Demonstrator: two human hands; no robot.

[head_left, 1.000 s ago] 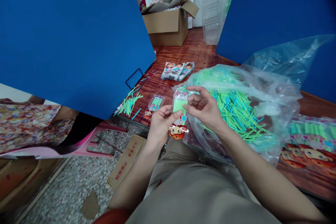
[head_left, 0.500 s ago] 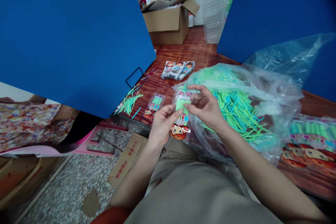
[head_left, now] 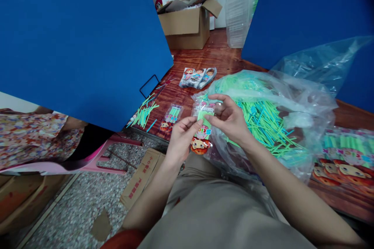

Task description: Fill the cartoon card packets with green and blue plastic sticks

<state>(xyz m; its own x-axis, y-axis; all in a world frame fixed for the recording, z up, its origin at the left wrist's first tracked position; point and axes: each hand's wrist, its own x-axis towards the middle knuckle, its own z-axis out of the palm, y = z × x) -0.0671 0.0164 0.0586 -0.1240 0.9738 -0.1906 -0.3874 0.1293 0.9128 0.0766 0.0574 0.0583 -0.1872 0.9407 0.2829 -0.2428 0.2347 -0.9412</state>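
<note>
Both hands grip a small clear packet (head_left: 202, 132) with a cartoon face printed at its bottom and green sticks inside. My left hand (head_left: 180, 140) pinches its left side. My right hand (head_left: 229, 118) is closed on its top, fingers curled over the packet mouth. Just behind the hands lies a large clear plastic bag (head_left: 271, 120) full of loose green and blue sticks.
A filled packet (head_left: 171, 117) and loose green sticks (head_left: 143, 113) lie on the wooden table (head_left: 222, 60). Three more packets (head_left: 198, 78) sit farther back. Printed packets (head_left: 344, 159) lie at right. A cardboard box (head_left: 187, 23) stands behind. Another person sits at left on a pink stool (head_left: 99, 155).
The packet and both hands have shifted very slightly; my right fingers have worked a little at the packet's top.
</note>
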